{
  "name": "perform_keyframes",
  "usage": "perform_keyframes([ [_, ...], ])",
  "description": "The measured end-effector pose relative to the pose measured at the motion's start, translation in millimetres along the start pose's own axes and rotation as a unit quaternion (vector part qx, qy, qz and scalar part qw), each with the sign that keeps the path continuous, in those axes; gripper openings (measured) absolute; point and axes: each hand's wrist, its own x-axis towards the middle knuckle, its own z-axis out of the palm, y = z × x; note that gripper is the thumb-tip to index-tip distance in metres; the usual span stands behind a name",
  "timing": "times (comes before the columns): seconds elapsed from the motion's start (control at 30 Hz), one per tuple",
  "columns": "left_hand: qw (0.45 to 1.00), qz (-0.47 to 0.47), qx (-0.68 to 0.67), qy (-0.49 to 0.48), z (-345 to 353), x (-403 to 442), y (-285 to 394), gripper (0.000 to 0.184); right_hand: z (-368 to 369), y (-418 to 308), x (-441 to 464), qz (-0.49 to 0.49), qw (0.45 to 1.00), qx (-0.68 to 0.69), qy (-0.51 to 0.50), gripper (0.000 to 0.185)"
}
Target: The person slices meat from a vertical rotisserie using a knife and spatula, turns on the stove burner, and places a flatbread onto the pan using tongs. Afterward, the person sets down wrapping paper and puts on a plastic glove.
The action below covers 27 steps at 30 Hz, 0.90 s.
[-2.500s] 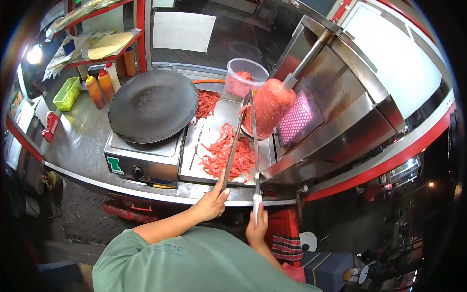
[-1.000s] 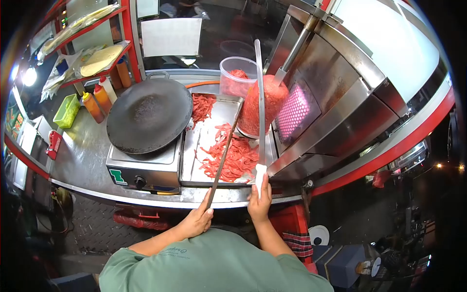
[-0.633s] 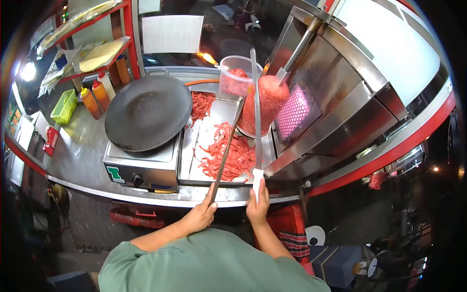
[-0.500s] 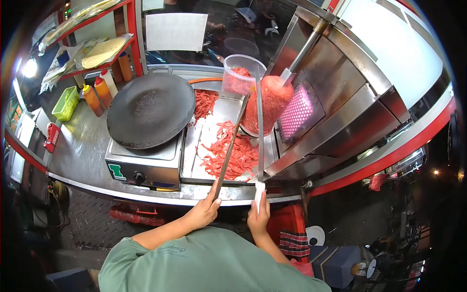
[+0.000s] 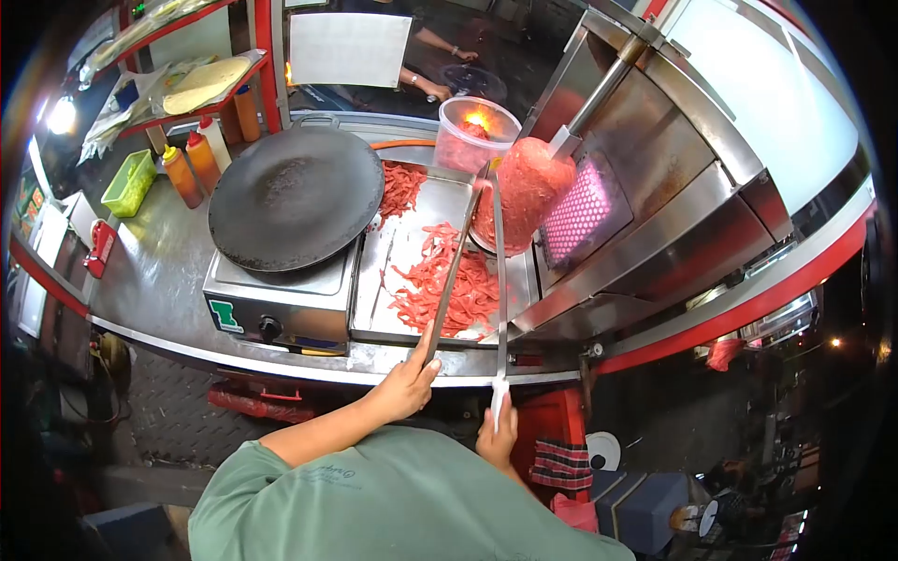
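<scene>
In the head view my left hand is wrapped round the lower end of a long, dark metal tool. My right hand grips the white handle of a long knife, its blade pointing up and away. The far ends of both meet or overlap at the left side of a red meat cone, which stands on a vertical skewer. Whether the blade touches the meat cannot be made out. Sliced red meat lies in a metal tray beneath the tools.
A black pan sits on a burner left of the tray. Behind is a clear tub. The grill stands right of the cone. Sauce bottles and a green basket are at left. Another person's hand shows behind glass.
The knife and my right hand have come down and nearer to me. My left hand has shifted slightly up and right. Another person's arms have appeared behind the glass.
</scene>
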Motion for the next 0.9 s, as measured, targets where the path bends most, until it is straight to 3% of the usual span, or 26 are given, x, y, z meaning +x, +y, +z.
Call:
perform_keyframes([
  [0.1, 1.000, 0.000, -0.015, 0.000, 2, 0, 3, 0.076, -6, -8, 18, -0.100, 0.993, -0.057, 0.015, 0.054],
  [0.27, 1.000, 0.013, 0.008, 0.008, 8, 9, 2, 0.075, 9, -42, 108, -0.061, 0.998, -0.027, -0.015, 0.053],
  [0.33, 0.999, 0.021, -0.025, 0.007, 7, 15, 3, 0.075, 5, -26, 82, -0.094, 0.995, -0.031, 0.003, 0.053],
  [0.43, 0.999, 0.019, -0.038, 0.004, 3, 19, 10, 0.073, -15, 8, -4, -0.012, 0.998, -0.049, -0.027, 0.054],
  [0.47, 0.999, 0.017, -0.050, 0.004, 5, 19, 11, 0.073, -16, 17, -20, -0.048, 0.997, -0.059, -0.010, 0.054],
  [0.53, 0.998, 0.008, -0.062, 0.002, 4, 19, 15, 0.075, -17, -6, 7, -0.104, 0.993, -0.059, 0.007, 0.054],
  [0.6, 0.997, 0.024, -0.079, -0.003, 8, 21, 5, 0.074, -8, -26, 55, -0.057, 0.997, -0.050, -0.012, 0.055],
  [0.7, 0.984, 0.034, -0.174, -0.009, 18, 31, 7, 0.070, -1, -52, 104, -0.059, 0.994, -0.083, -0.026, 0.057],
  [0.8, 0.934, 0.007, -0.351, -0.067, 10, 32, 26, 0.067, -17, -42, 60, -0.056, 0.995, -0.074, -0.025, 0.057],
  [0.9, 0.900, -0.003, -0.424, -0.100, 2, 36, 30, 0.063, -38, -40, 3, -0.053, 0.994, -0.091, -0.027, 0.058],
])
